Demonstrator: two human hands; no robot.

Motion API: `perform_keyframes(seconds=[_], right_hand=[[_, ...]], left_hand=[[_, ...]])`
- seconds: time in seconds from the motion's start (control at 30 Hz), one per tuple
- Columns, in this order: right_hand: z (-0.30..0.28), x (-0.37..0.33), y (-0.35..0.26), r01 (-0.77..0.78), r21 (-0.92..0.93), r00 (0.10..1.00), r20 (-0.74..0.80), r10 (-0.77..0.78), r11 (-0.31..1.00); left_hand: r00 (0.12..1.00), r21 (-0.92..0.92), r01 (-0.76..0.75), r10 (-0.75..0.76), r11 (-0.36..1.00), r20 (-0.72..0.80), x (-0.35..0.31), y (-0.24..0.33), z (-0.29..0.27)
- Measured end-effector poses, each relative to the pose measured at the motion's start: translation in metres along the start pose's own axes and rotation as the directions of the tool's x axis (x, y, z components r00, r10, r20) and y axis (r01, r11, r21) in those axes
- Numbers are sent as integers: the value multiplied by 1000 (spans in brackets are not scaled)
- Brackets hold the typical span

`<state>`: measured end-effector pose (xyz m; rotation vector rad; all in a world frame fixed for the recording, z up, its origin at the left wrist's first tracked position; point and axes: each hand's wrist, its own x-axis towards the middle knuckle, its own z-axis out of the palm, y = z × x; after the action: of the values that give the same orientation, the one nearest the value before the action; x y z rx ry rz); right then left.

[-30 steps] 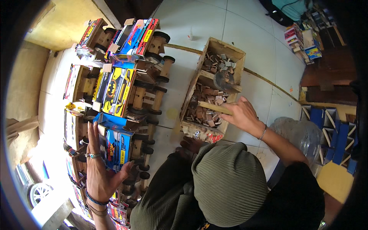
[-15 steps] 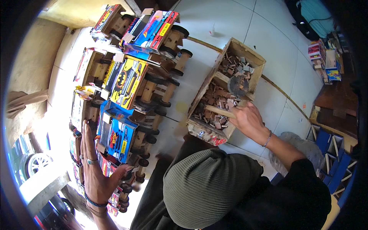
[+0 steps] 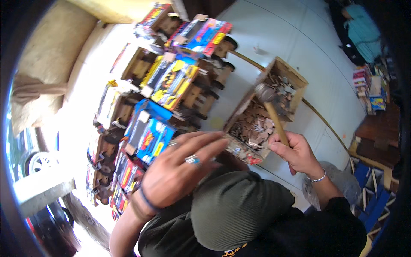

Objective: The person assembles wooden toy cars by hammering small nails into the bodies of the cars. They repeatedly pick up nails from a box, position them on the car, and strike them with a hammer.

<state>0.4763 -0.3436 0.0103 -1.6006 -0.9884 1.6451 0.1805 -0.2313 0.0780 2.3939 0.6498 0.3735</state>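
In the head view, grips a hammer (image 3: 274,118) in the right hand (image 3: 295,150), with fingers curled around the lower end of the wooden handle and thumb laid against it. Wears a chain bracelet (image 3: 317,176) on that wrist. Points the dark, round hammer head (image 3: 265,92) up and to the left of the right hand, over a long wooden box (image 3: 244,152); cannot tell whether touching the contents or apart from them. Holds the left hand (image 3: 182,167) open and empty, slightly blurred, with fingers stretched toward the near end of the box and a ring (image 3: 192,159) on one finger; cannot tell whether brushing anything underneath. Inside the box, to the upper left of the right hand, heaps of small flat brown pieces (image 3: 252,124). To the upper left of the left hand, rows of printed toy trucks with dark wheels: nearest, a blue truck (image 3: 154,139); beyond it, a yellow truck (image 3: 171,83); farthest, a red and blue truck (image 3: 201,36). Below and between both hands, a ribbed dark green cap (image 3: 239,210). Under the right forearm, something clear and crumpled, like plastic (image 3: 311,188).
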Motion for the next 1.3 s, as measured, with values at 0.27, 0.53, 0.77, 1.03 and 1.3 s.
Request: perform_keyframes(seconds=[0.27,0.53,0.77,1.03,1.3], right_hand=[[97,40,-74,290,392,887,232,-399,873],[173,38,-84,557,207,807,93,-583,804],[207,20,-77,583,79,809,-139,-571,808],[195,4,-69,512,135,849,-229,-476,848],[174,22,-56,466,203,884,-73,-461,861]], left_hand=[[955,-513,209,-287,833,-77,-56,3,-44],[782,-758,174,-556,629,-281,-186,-30,-107],[794,-768,204,-562,608,-234,-238,-83,-84],[714,-873,103,-647,477,-269,-216,-107,-99],[734,-761,232,-622,606,-273,-168,-149,-137]])
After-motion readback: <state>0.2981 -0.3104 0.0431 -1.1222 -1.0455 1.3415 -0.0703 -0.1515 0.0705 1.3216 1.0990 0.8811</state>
